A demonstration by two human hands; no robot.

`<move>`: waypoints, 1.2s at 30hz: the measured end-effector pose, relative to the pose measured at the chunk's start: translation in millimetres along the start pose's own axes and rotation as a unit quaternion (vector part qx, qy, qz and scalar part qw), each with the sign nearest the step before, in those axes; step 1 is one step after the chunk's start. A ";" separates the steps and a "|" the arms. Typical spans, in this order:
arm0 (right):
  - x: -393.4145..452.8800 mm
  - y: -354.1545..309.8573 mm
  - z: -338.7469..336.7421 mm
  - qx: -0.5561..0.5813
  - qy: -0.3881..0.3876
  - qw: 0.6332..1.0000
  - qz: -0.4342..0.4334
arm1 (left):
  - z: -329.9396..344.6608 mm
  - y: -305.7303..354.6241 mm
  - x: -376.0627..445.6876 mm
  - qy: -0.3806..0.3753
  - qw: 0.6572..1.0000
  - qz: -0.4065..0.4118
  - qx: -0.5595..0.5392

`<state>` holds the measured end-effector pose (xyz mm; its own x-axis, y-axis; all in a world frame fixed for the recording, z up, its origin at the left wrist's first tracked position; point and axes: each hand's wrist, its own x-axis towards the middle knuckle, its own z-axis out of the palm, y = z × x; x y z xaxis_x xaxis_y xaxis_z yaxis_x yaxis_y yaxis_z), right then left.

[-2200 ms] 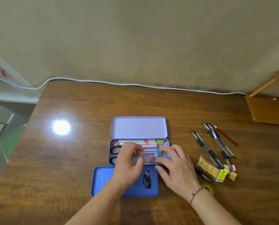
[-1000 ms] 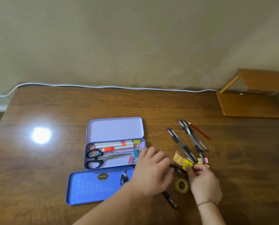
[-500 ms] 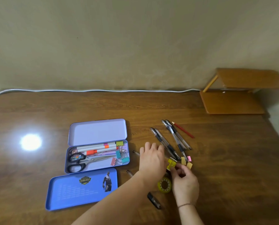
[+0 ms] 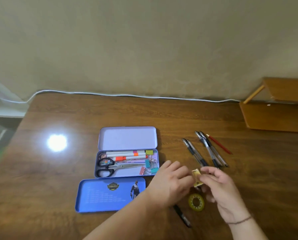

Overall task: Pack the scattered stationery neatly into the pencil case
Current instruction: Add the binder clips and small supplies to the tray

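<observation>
I see a lilac pencil case [image 4: 127,138], black-handled scissors [image 4: 105,168], yellow tape roll [image 4: 196,202], red pencil [image 4: 219,144], brown woodgrain counter [image 4: 75,118].

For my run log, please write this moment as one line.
left hand + right hand: holding small yellow pack | pencil case: open, scissors inside | pens, tape roll: on table

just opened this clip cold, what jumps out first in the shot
The open pencil case sits mid-table, its tray already holding scissors, markers and coloured binder clips. Just right of it, the left hand and right hand meet on a small yellow pack, held above a yellow tape roll. Loose pens lie farther right, and a bright light glare marks the table's left.
</observation>
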<state>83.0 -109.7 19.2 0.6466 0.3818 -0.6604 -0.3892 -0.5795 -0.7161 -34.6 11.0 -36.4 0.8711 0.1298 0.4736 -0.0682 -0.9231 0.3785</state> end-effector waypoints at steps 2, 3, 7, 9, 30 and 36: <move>-2.8 -10.7 13.9 -0.027 -0.066 0.997 -0.001 | -13.3 -13.1 -18.5 -0.005 1.000 0.006 -0.019; -4.5 -14.7 24.4 -0.030 -0.078 0.996 -0.009 | -22.2 -20.6 -29.5 -0.005 1.000 -0.005 -0.030; -10.2 -21.6 81.1 -0.022 -0.054 0.996 -0.062 | -61.4 -62.0 -73.4 0.093 0.984 -0.151 0.004; -13.4 -20.8 112.7 -0.008 -0.065 0.995 -0.071 | -76.1 -85.0 -92.9 0.132 0.961 -0.239 0.039; -15.7 0.4 191.3 -0.512 0.022 0.823 -0.244 | -81.6 -106.8 -130.1 0.021 0.936 -0.348 0.051; -19.2 12.7 199.0 -0.561 0.026 0.749 -0.352 | -82.3 -105.0 -125.2 0.046 0.916 -0.398 0.024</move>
<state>-64.9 18.9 -22.2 0.4692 0.8651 -0.1774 0.8369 -0.4997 -0.2232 -176.5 121.5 -70.0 0.5903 0.7969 0.1288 0.5941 -0.5369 0.5990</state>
